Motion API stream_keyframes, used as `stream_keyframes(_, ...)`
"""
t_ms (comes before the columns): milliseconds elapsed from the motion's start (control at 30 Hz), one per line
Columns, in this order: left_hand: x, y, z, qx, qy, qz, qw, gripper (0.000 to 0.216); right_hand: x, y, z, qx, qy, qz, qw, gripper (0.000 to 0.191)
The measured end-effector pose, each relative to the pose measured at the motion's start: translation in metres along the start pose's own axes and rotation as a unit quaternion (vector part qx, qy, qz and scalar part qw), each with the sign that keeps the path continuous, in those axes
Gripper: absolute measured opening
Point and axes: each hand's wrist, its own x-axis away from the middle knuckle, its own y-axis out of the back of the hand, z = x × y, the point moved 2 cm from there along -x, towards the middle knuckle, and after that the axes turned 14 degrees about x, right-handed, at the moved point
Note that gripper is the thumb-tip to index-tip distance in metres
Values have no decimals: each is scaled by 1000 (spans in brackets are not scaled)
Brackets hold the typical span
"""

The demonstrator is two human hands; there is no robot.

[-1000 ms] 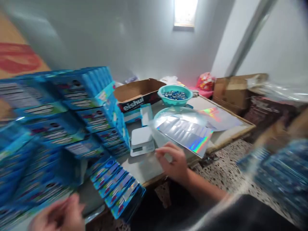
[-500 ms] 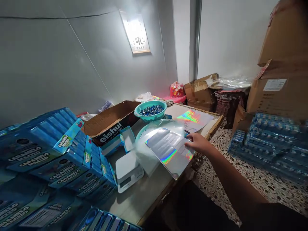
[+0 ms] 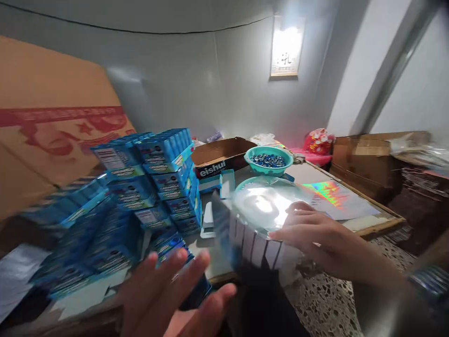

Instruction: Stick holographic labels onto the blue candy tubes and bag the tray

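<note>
My right hand [image 3: 315,234] grips the near right edge of a blue box [image 3: 254,243], with pale, dark-lined sections in a row along its visible side. The box is tilted and its left end is smeared by motion. In the foreground, my left hand [image 3: 171,292] is open, palm up and fingers spread, apart from the box and partly blurred. Beyond the box lies shiny clear plastic film [image 3: 263,196] over a teal-rimmed basin. Left of it, a white scale [image 3: 208,220] is partly hidden.
Stacked blue boxes [image 3: 168,178] fill the left side. A turquoise basin [image 3: 268,171] of blue and silver pieces stands behind, beside an open carton [image 3: 224,157]. Iridescent sheets [image 3: 336,201] lie right, near the table edge [image 3: 382,224]. A large carton [image 3: 52,117] rises left.
The view has swung left. The silvery sheet that my right hand held is no longer in plain sight; that hand now grips a blue box. My left hand has come into view.
</note>
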Motion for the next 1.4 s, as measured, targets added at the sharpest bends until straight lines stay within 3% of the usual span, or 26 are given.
stream_keyframes(33, -14, -1, -14, -40, -74, -12, 996, 64, -4, 0, 3, -3, 26, 8, 1000, 41)
stream_keyframes(100, -39, -5, -26, -50, -95, 51, 993, 70, -10, -2, 4, -16, 54, 2, 998, 43)
stream_keyframes(167, -51, -4, -22, -8, -23, 132, 991, 47, -14, -6, 3, -20, 50, -14, 998, 41)
stream_keyframes(233, -51, 0, -10, 40, 68, 173, 982, 27, -21, -10, 2, -10, 27, -16, 999, 36)
stream_keyframes(333, -42, 5, 5, 75, 149, 179, 970, 20, -38, -20, 9, 23, 6, 50, 998, 23)
stream_keyframes(400, -41, 5, 12, 88, 156, 184, 967, 20, -54, -30, 20, 51, 7, 91, 995, 34)
stream_keyframes(467, -43, 3, 15, 96, 145, 185, 967, 21, -69, -46, 33, 69, 21, 99, 993, 40)
stream_keyframes(567, -46, 2, 19, 80, 125, 144, 978, 27, -81, -70, 46, 73, 24, 74, 994, 16)
stream_keyframes(700, -47, 1, 17, 37, 30, 66, 997, 14, -76, -84, 42, -1, -44, 17, 999, 19)
stream_keyframes(833, -49, -8, 16, 50, -6, 125, 991, 6, -63, -82, 34, -52, -84, 8, 995, 20)
stream_keyframes(1033, -50, -24, 19, 38, -1, 204, 978, 13, -55, -80, 35, 35, -88, 24, 995, 16)
stream_keyframes(1233, -36, -41, 19, 13, -50, 162, 985, 7, -46, -86, 34, 25, -96, -7, 995, 20)
stream_keyframes(1400, -27, -45, 8, -48, -152, 98, 982, 28, -38, -88, 29, -31, -151, -24, 988, 19)
